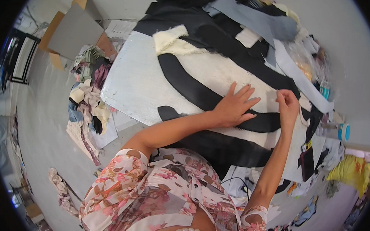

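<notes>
A curved black fabric strip (185, 78) lies across cream fabric (221, 72) on a pale table. My left hand (233, 108) rests flat with its fingers spread, partly on the strip and partly on the cream fabric. To its right, my right hand (289, 105) is closed in a pinch beside the strip's right end. Whatever is between those fingertips is hidden. Another long black piece (239, 53) runs beyond both hands, and a wide black piece (225, 148) lies on the near side. A frayed cream scrap (171, 39) sits at the strip's far left end.
The table (130, 76) shows a bare corner at left. Black and grey cloth (250, 20) is heaped at the back. Along the right edge are a dark phone (306, 164) and a clear jar with a blue lid (343, 132). Fabric scraps (88, 103) and a cardboard box (73, 34) stand left.
</notes>
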A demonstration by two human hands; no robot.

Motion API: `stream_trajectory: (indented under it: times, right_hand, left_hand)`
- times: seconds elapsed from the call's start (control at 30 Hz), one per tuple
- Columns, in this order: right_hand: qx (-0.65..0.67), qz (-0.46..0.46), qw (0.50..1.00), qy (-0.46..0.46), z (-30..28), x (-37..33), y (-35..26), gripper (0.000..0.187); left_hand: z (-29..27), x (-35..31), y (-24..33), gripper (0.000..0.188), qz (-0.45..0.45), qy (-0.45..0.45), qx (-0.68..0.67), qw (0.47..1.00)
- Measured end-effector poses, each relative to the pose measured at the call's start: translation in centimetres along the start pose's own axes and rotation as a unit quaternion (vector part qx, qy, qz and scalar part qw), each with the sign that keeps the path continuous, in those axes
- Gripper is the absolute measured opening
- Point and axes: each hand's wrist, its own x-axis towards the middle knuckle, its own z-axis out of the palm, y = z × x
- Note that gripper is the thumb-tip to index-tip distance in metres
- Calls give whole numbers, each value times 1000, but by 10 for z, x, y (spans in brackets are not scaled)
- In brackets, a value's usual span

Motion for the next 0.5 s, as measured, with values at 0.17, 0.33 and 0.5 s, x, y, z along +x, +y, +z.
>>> stream_trajectory:
  times: [0.17, 0.33, 0.5]
  right_hand:
    - [-42, -200, 975, -82, 114, 59, -56, 10]
    - [-197, -211, 955, -74, 209, 114, -76, 24]
    - [-315, -238, 917, -57, 237, 134, -49, 16]
  left_hand:
    - [-33, -13, -24, 29, -61, 160, -169, 971]
    - [-64, -38, -54, 13, -141, 286, -170, 932]
    - [-82, -63, -76, 12, -182, 321, -166, 915]
